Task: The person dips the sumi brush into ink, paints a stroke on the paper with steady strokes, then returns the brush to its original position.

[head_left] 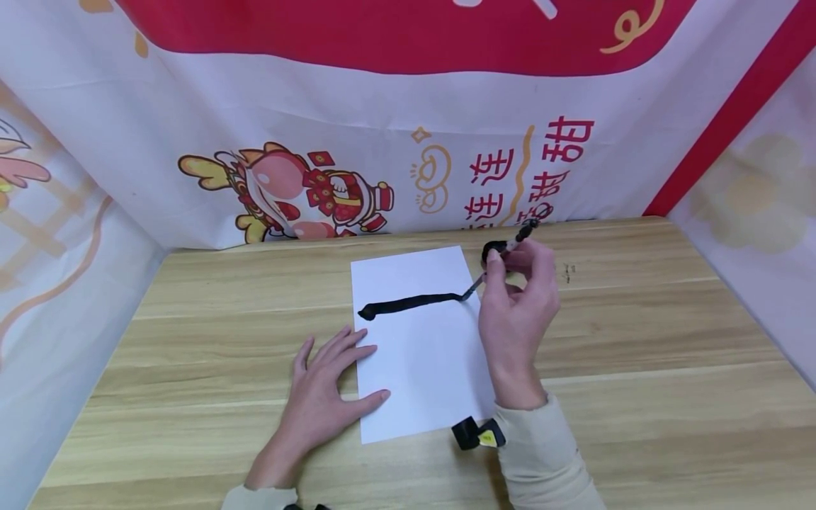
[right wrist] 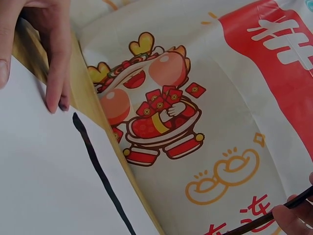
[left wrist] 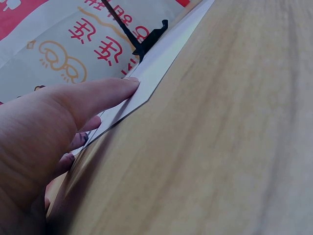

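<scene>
A white sheet of paper (head_left: 421, 375) lies on the wooden table with a thick black ink stroke (head_left: 411, 304) running across its upper part. The right hand (head_left: 519, 312) pinches a dark-handled brush (head_left: 527, 229) between thumb and fingers, tilted, its tip on the stroke's right end. In the right wrist view, part of the brush handle (right wrist: 259, 223) shows at the lower right corner. The left hand (head_left: 328, 397) lies spread over the paper's left edge, fingertips and thumb resting on it. Behind the right hand is a small round black object (head_left: 492, 250), partly hidden.
The wooden table (head_left: 210, 397) meets a white and red printed cloth (head_left: 357, 99) at the back, with cloth at both sides too. Small dark marks (head_left: 567, 273) show on the table right of the right hand. A black wrist device (head_left: 468, 433) sits by the right sleeve.
</scene>
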{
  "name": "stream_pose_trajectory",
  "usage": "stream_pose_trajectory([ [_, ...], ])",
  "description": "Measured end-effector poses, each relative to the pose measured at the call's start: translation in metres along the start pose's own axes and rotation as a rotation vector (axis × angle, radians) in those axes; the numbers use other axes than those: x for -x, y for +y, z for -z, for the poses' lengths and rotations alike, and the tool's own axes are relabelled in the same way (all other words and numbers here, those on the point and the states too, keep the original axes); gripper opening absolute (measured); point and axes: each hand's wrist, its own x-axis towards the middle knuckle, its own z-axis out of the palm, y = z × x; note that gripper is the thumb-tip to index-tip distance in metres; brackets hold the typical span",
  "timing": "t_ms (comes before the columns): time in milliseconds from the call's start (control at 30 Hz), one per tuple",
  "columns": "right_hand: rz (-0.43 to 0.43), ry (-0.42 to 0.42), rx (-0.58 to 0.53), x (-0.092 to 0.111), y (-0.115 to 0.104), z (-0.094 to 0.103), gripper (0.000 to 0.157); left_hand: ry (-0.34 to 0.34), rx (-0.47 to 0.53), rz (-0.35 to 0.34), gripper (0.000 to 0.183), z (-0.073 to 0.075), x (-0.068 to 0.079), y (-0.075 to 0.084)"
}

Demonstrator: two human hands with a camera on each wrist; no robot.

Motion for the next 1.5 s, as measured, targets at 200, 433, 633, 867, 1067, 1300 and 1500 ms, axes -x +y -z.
stream_pose_trajectory([
  [200,-0.008,0.021,-0.026,-0.0014,0.0015,0.0006,0.02,-0.003,0.01,0.009,0.067,-0.0006,0.0001,-0.0004],
  [433,-0.018,0.016,-0.02,-0.0021,0.0012,0.0027,0.02,-0.004,0.012,0.01,0.066,-0.0011,0.0006,-0.0006],
  [633,-0.021,0.013,-0.009,-0.0017,0.0012,0.0031,0.02,-0.001,0.01,0.006,0.066,-0.0017,0.0014,-0.0009],
  [867,-0.019,0.012,-0.009,-0.002,0.0018,0.0034,0.021,0.002,0.014,0.007,0.066,-0.0024,0.0018,-0.0013],
  [1067,-0.018,0.009,-0.005,-0.0022,0.0024,0.0035,0.021,0.0,0.016,0.011,0.066,-0.0027,0.0021,-0.001],
  [1300,-0.02,0.011,-0.008,-0.0034,0.0021,0.0036,0.021,-0.003,0.012,0.009,0.066,-0.0006,0.0008,-0.0002],
  [1500,-0.023,0.011,-0.005,-0.004,0.0004,0.0039,0.022,0.0,0.014,0.006,0.066,0.0001,-0.0001,0.0007],
])
